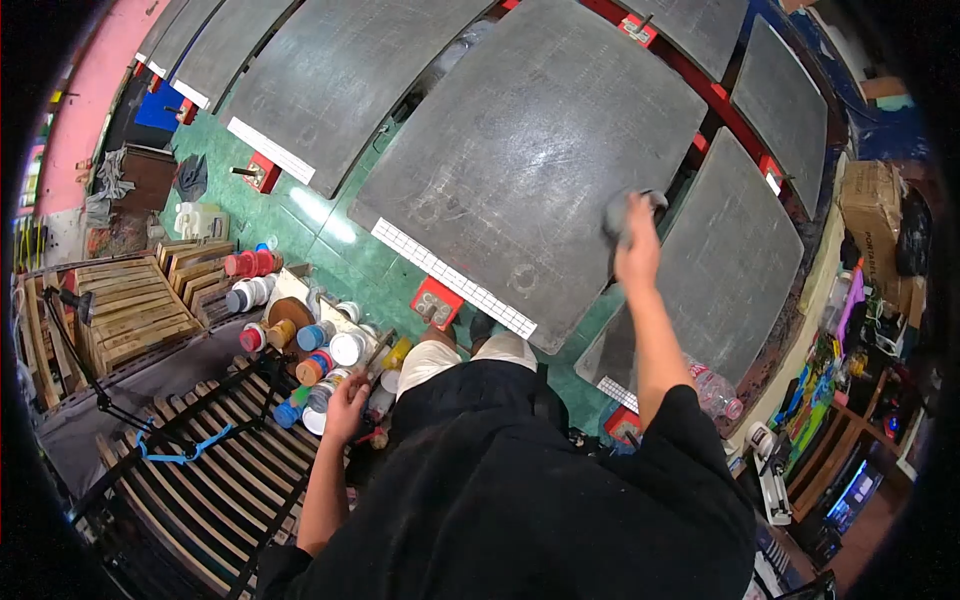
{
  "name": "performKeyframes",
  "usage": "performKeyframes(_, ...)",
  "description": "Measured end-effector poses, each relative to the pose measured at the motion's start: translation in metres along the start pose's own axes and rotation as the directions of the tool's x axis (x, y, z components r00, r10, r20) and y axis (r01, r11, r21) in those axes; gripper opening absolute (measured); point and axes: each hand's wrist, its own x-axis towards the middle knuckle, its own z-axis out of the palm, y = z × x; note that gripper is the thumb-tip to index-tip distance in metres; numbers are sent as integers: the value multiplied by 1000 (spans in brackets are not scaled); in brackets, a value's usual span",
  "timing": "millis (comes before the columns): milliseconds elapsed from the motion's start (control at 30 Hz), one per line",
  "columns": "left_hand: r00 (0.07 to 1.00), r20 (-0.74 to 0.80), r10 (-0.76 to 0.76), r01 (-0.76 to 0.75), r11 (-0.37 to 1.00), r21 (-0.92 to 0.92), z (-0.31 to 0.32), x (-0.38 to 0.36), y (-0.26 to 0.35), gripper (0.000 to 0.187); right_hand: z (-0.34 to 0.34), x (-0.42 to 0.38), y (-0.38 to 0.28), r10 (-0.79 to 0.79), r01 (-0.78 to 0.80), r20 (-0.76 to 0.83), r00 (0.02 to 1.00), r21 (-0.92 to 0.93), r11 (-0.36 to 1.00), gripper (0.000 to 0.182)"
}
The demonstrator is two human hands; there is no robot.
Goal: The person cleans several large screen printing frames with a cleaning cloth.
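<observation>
My right hand (638, 245) is closed on a grey rag (613, 215), bunched under the fingers at the right edge of a large dark grey board (500, 150). Part of the rag is hidden beneath the hand. A white strip with a black grid (452, 277) runs along the board's near edge. Low on my left side hangs my left hand (345, 407), fingers loosely apart, with nothing visible in it. Close to it stand several paint jars, among them a white-lidded jar (347, 348) and an orange one (311, 371).
More grey boards (350, 70) line both sides, on red supports (437, 302) above a green tiled floor (330, 240). A clear plastic bottle (712, 390) lies at right. Slatted wooden racks (200, 450) stand at left, and a cardboard box (870, 205) at far right.
</observation>
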Motion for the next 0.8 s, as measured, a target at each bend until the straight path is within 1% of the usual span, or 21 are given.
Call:
performKeyframes(33,1000,13,-1,0,995,98,1,-3,-4,35,-1,-23,-11,-17,11,121,993,48,999,49)
performKeyframes(67,1000,18,-3,1,995,97,2,-10,-14,35,-2,-56,-33,-36,13,245,969,96,995,47)
performKeyframes(100,997,-8,-81,81,997,10,4,-16,-33,35,-11,-77,-63,-64,-23,445,893,187,982,44)
performKeyframes(133,987,-27,-159,156,985,-79,6,-20,-55,35,-12,-105,-79,-241,94,592,769,268,959,49)
performKeyframes(200,983,2,-184,183,974,-133,4,-34,-114,36,-23,-131,-134,-258,-292,696,670,567,771,55)
performKeyframes(233,968,17,-250,251,965,-72,4,-46,-132,37,-21,-128,-141,-255,-290,696,672,563,774,55)
performKeyframes(300,951,23,-307,307,952,-6,4,-62,-144,39,-13,-115,-145,-5,-433,525,851,709,557,60)
performKeyframes(333,924,28,-381,379,923,63,0,-70,-144,39,-10,-101,-131,114,-327,347,931,652,684,55)
performKeyframes(367,893,28,-449,442,887,132,-2,-78,-143,39,-9,-85,-117,417,-450,188,889,524,723,48)
performKeyframes(400,918,12,-395,394,917,65,-7,-75,-194,37,-12,-54,-92,523,-480,179,834,703,525,43)
performKeyframes(433,918,-11,-397,397,917,46,-9,-73,-186,37,-3,-32,-55,661,-501,-38,749,621,603,46)
performKeyframes(467,915,-34,-402,402,915,25,-8,-72,-173,38,-3,-5,-19,548,-391,-195,814,514,763,49)
performKeyframes(500,917,-35,-397,398,917,29,-9,-67,-166,38,-19,24,-19,544,-460,-163,823,370,807,44)
performKeyframes(533,916,-18,-402,401,916,-27,-10,-61,-159,37,-16,20,-6,548,-463,-164,820,373,805,44)
performKeyframes(567,915,0,-404,403,912,-84,-11,-52,-150,37,-9,14,7,247,-235,-107,963,115,965,43)
performKeyframes(600,915,-1,-403,402,912,-81,-10,-41,-142,37,-3,9,14,-57,61,34,998,-122,991,42)
performKeyframes(667,995,-49,-83,79,994,-75,-3,-26,-127,42,5,-38,-19,-169,147,215,962,115,983,47)
performKeyframes(700,995,-62,-74,69,994,-80,3,-21,-110,38,6,-63,-42,-285,139,349,893,390,910,52)
performKeyframes(733,995,-77,-64,58,995,-84,8,-14,-92,34,1,-87,-78,-326,117,560,762,377,919,55)
performKeyframes(767,997,-78,-26,16,992,-124,16,-7,-74,33,-1,-117,-103,-367,-56,591,718,575,816,56)
performKeyframes(800,997,-81,10,-24,986,-168,25,-1,-63,32,-11,-127,-132,-328,-299,690,646,623,723,55)
